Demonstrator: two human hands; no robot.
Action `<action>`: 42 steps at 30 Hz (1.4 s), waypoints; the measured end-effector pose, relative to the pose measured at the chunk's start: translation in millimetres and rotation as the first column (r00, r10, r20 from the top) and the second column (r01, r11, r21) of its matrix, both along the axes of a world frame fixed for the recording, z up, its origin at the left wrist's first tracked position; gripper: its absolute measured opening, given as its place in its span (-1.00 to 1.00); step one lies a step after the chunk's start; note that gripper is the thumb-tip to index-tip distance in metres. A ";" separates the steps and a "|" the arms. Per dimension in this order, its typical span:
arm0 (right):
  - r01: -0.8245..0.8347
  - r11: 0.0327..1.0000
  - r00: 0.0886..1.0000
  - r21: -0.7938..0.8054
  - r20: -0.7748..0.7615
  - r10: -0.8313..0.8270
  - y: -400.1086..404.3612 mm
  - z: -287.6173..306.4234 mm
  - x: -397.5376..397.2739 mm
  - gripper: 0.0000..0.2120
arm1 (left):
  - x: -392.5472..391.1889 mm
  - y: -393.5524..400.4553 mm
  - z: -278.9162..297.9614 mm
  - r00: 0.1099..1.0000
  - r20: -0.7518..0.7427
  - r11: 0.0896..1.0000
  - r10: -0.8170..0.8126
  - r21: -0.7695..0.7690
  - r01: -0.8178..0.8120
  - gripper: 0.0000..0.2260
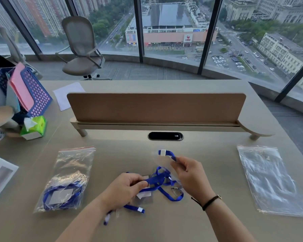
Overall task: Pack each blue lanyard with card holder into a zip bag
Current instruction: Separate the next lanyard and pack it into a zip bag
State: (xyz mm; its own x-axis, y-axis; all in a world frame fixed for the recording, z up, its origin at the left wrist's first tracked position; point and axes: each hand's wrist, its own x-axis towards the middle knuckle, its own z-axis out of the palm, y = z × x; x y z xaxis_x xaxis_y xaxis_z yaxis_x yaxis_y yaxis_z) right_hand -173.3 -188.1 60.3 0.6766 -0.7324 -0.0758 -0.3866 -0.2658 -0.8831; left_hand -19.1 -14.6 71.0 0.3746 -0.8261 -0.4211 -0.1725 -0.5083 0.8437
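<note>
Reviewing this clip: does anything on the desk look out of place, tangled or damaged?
Only the loose blue lanyards between both hands look odd: several straps are tangled in a knot, with the clear card holders mixed in. The packed zip bag and the empty zip bags lie flat, undamaged.

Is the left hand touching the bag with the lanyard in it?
Apart. The head view shows bare table between the left hand and the packed bag.
</note>
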 end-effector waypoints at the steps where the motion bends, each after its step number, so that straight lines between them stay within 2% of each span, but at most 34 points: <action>1: -0.041 0.991 0.996 -0.123 -0.083 0.031 -3.3 -7.2 -4.3 -0.82 | 0.4 -2.1 5.7 0.992 0.118 0.999 -0.047 0.019 0.045 -0.84; 3: -0.182 0.927 0.958 -0.327 -0.270 0.092 -8.8 -16.9 -12.0 -0.82 | 3.2 -6.1 18.5 0.941 0.311 0.990 -0.137 0.050 0.128 -0.87; 4: -0.269 0.888 0.925 -0.373 -0.356 0.130 -9.5 -17.6 -15.1 -0.83 | 3.3 -8.8 25.7 0.912 0.372 0.985 -0.174 0.060 0.163 -0.87; 7: -0.544 0.769 0.776 -0.337 -0.549 0.309 -5.2 -8.9 -20.3 -0.83 | -2.7 -26.0 51.9 0.834 0.485 0.959 -0.263 0.039 0.280 -0.88; 9: -0.649 0.713 0.710 -0.267 -0.551 0.439 0.3 -4.1 -23.8 -0.85 | -6.5 -40.5 63.0 0.835 0.476 0.944 -0.278 -0.024 0.328 -0.88; 10: -0.651 0.730 0.717 -0.206 -0.483 0.503 2.3 -2.8 -26.1 -0.86 | -6.8 -47.1 64.2 0.861 0.431 0.943 -0.270 -0.062 0.327 -0.89; 12: -0.600 0.800 0.780 -0.022 -0.241 0.578 5.4 0.9 -30.7 -0.88 | -3.9 -56.6 58.7 0.931 0.294 0.957 -0.216 -0.126 0.262 -0.90; 15: -0.506 0.846 0.862 0.167 0.071 0.502 8.1 9.5 -32.5 -0.83 | 1.6 -55.0 33.4 0.991 -0.086 0.988 -0.099 -0.126 0.088 -0.89; 17: -0.390 0.893 0.916 0.226 0.191 0.352 9.9 15.7 -31.3 -0.82 | 1.9 -46.6 10.5 0.949 -0.312 0.996 -0.039 -0.088 0.012 -0.88; 19: -0.288 0.921 0.942 0.264 0.250 0.223 14.1 19.5 -29.3 -0.84 | -2.8 -36.2 -8.6 0.887 -0.461 0.994 -0.023 -0.104 -0.028 -0.88; 21: -0.233 0.907 0.946 0.350 0.297 0.128 23.5 22.5 -28.3 -0.82 | -8.9 -28.4 -19.1 0.780 -0.625 0.987 0.033 -0.101 -0.123 -0.92; 23: -0.135 0.905 0.957 0.404 0.289 0.014 32.1 25.9 -26.1 -0.83 | -17.1 -24.0 -21.1 0.676 -0.729 0.980 0.111 -0.033 -0.197 -0.86; 25: -0.006 0.926 0.965 0.378 0.246 -0.094 37.5 25.5 -22.0 -0.82 | -23.2 -23.9 -18.8 0.649 -0.748 0.974 0.138 -0.016 -0.225 -0.87; 29: 0.113 0.975 0.960 0.189 0.234 -0.157 44.4 31.9 -18.8 -0.65 | -23.2 -35.9 -17.4 0.627 -0.747 0.938 0.219 -0.017 -0.347 -0.81; 31: 0.126 0.988 0.966 0.084 0.215 -0.141 50.2 36.7 -18.8 -0.65 | -23.7 -43.1 -14.6 0.543 -0.803 0.920 0.247 0.018 -0.392 -0.77; 33: 0.148 0.980 0.981 -0.137 0.149 -0.127 53.1 37.0 -20.6 -0.63 | -26.1 -46.7 -9.3 0.443 -0.865 0.918 0.235 0.047 -0.395 -0.74; 36: 0.111 0.836 0.994 -0.538 0.039 -0.106 54.4 32.9 -27.3 -0.70 | -28.1 -46.8 4.7 0.341 -0.928 0.950 0.153 0.042 -0.311 -0.63; 40: 0.071 0.700 0.991 -0.711 -0.030 -0.130 61.1 22.4 -35.5 -0.74 | -27.7 -51.2 7.7 0.246 -0.968 0.968 0.048 -0.016 -0.251 -0.49; 42: 0.069 0.657 0.984 -0.751 -0.060 -0.171 63.4 15.4 -40.1 -0.76 | -33.7 -53.9 7.0 0.259 -0.965 0.968 0.026 -0.041 -0.246 -0.51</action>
State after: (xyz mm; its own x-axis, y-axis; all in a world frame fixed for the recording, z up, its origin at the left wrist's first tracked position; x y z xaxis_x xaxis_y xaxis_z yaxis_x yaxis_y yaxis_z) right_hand -213.3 -124.7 75.7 0.6025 -0.6525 0.4596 -0.5462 -0.7570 -0.3587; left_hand -52.8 -68.5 78.0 -0.0926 -0.8949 -0.4366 0.8683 -0.2871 0.4045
